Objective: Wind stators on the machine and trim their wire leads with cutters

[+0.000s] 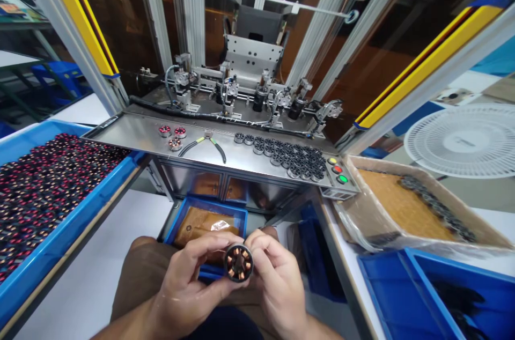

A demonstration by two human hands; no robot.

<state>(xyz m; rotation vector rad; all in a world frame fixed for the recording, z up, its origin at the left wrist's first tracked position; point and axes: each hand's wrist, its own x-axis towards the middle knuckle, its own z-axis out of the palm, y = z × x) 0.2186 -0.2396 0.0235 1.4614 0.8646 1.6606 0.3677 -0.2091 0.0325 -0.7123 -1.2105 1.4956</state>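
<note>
Both hands hold one small round motor stator [238, 263] with copper windings, low in the middle of the head view, over my lap. My left hand [185, 289] pinches it from the left with thumb and fingers. My right hand [277, 281] grips its right side with curled fingers. Further off, on the steel machine shelf [132, 139], lie three wound stators [172, 136], a pair of pliers [205, 144] with green and black handles, and a cluster of several dark bare stator cores [293, 157].
A blue bin [100, 190] at left is full of wound stators. A cardboard tray [406, 206] at right carries a row of dark cores. Yellow, red and green buttons [337, 169] sit on the shelf's right end. A small blue bin [209, 216] stands below. A white fan guard [462, 139] lies far right.
</note>
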